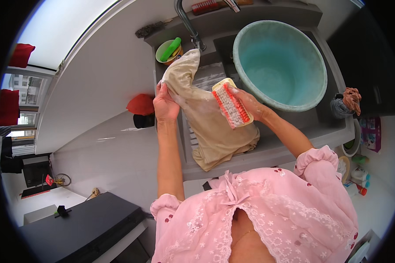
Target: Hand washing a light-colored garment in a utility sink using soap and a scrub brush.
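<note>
A soapy beige garment (217, 128) lies over the ribbed washboard (193, 131) of a grey laundry sink (302, 123). At its upper left edge, my left hand (166, 103) grips the cloth between thumb and fingers. My right hand (248, 102) holds a scrub brush (232, 105) with a pale yellow back, its foamy white and red bristles turned up over the garment. To the right of the brush, a large teal plastic tub (279, 65) stands tilted in the basin; its inside looks bluish. White suds streak the washboard behind the garment.
A metal faucet (192, 29) rises behind the washboard. Beside it sits a small bowl (161, 52) with a green item. Another red-bristled brush (204, 6) lies on the back ledge. Twisted wet cloths (345, 102) rest on the sink's right rim. A red item (140, 104) is left of my left hand.
</note>
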The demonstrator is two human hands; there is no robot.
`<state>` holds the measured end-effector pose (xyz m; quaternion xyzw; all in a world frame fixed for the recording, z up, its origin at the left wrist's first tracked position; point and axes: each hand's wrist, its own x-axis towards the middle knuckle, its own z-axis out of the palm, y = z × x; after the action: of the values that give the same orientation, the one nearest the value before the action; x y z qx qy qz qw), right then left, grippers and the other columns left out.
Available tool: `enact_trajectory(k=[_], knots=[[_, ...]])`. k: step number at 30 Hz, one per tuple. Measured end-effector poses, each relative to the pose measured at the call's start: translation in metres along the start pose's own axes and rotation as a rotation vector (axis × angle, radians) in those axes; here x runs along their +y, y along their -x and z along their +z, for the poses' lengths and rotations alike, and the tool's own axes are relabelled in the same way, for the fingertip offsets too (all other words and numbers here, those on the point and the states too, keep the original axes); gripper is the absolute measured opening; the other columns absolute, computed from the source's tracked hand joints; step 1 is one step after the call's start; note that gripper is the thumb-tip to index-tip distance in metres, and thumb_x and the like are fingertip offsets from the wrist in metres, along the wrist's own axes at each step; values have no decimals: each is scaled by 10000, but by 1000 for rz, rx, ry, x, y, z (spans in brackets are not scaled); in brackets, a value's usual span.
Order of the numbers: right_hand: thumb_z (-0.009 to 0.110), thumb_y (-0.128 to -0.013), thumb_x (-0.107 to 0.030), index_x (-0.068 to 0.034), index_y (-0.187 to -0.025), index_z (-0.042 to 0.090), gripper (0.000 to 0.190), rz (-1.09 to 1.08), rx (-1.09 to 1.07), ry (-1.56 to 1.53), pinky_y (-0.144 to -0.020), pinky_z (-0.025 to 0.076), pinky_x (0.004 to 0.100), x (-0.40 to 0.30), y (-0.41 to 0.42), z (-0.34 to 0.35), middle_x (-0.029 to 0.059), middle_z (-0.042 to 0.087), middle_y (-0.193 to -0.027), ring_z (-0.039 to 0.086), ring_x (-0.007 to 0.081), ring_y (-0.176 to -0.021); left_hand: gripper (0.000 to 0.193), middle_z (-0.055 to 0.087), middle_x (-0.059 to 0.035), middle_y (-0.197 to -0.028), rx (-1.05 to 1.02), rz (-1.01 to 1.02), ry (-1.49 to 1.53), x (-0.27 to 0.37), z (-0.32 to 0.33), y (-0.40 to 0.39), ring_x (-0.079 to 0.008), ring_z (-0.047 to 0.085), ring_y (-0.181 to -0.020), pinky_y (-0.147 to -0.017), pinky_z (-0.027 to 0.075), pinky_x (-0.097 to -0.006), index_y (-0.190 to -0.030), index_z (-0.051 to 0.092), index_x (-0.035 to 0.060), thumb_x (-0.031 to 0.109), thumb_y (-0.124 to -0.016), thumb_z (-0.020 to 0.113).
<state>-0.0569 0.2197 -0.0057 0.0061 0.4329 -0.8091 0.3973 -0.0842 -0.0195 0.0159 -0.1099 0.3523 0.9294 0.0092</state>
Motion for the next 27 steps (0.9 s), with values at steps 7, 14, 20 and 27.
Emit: enact_trajectory(k=[7, 14, 20, 27], knots=[[390, -871, -400, -29, -1089, 472, 438, -87, 269, 325, -651, 436, 232, 19, -7, -8, 59, 541, -850, 517, 101, -718, 429, 509, -145, -1080, 249, 43, -1213, -34, -37, -14, -282, 485, -1018, -866, 382, -372, -1169, 377, 30, 200, -802, 519], [450, -829, -273, -41, -1182, 404, 425, -410, 433, 864, -807, 391, 323, 22, -23, -20, 156, 489, -1081, 521, 241, -909, 557, 518, -172, -900, 84, 90, -1783, -99, -55, 99, -275, 517, -828, -736, 414, -340, -1169, 398, 29, 79, -656, 609], [509, -797, -341, -135, -1188, 423, 451, -602, 58, 1716, -723, 435, 408, 38, -45, 5, 115, 465, -1160, 530, 340, -862, 424, 452, -90, -663, 171, 6, -1616, -87, -47, 135, -219, 453, -608, -598, 388, -341, -1021, 500, 16, 38, -607, 587], [491, -803, -289, -131, -1209, 359, 455, -417, 216, 2093, -681, 414, 488, 35, -144, -22, 50, 411, -1222, 501, 368, -897, 379, 433, -47, -627, 239, 43, -1551, -100, -61, 144, -156, 449, -566, -555, 395, -286, -965, 526, 32, 90, -606, 633]])
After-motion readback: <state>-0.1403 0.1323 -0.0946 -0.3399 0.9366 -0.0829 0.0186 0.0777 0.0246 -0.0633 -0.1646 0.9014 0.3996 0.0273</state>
